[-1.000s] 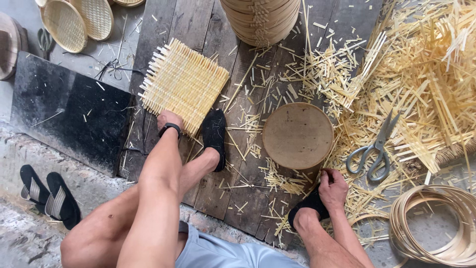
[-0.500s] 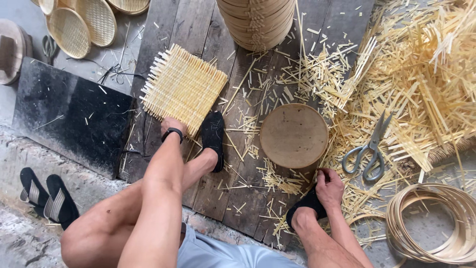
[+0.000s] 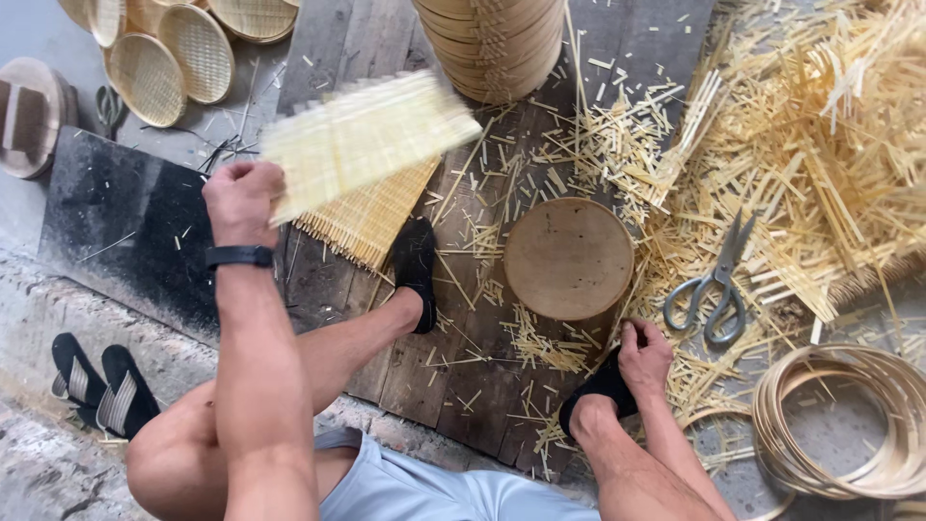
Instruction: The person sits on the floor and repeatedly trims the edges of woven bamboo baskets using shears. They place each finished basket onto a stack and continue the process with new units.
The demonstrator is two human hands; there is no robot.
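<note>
Here the left hand (image 3: pixel 241 201) has its fingers clamped on one corner of a woven bamboo mat (image 3: pixel 371 140) (blurred), which extends rightward; the right hand (image 3: pixel 644 355) grips a black sock (image 3: pixel 598 388).

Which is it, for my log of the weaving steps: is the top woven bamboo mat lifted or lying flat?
Lifted. The left hand holds the blurred woven mat by its edge, tilted above another mat on the planks.

The mat (image 3: pixel 371 145) in the left hand (image 3: pixel 241 198) is smearing into motion blur, so its weave isn't readable. It's covering part of another mat (image 3: pixel 371 217) under it. The basket stack (image 3: pixel 492 43) and trays (image 3: pixel 174 48) are getting cut off by the top edge, and the hoops (image 3: pixel 849 425) are running off the right edge. Right hand (image 3: pixel 644 355) fingertips are tucking behind the shoe (image 3: pixel 598 391).
</note>
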